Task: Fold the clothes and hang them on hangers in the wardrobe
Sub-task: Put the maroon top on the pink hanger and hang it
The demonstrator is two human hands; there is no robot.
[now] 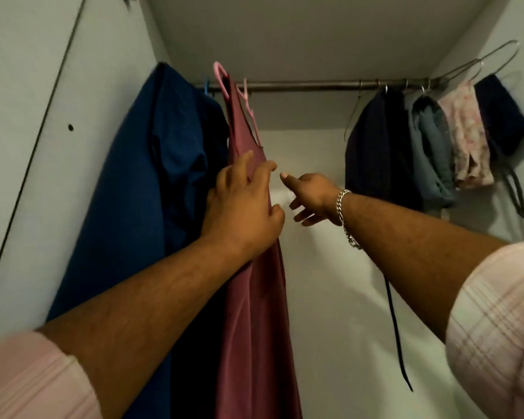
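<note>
Hanging in wardrobe [315,40]: maroon dress [254,297], seemingly gripped by left hand [242,207].

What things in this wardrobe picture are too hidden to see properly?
Head view:
- Pink hanger: its hook's seat on the rail is hidden by the maroon dress.
- Dress hem: cut off by the bottom edge.
- Left hand palm: turned away, so its grip is unclear.
- Blue garment: its hanger is mostly covered.

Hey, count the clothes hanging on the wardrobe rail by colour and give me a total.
Blue garment: 1
Maroon garment: 1
Dark navy garments: 2
Grey-green garment: 1
Pink floral garment: 1
Total: 6
</note>
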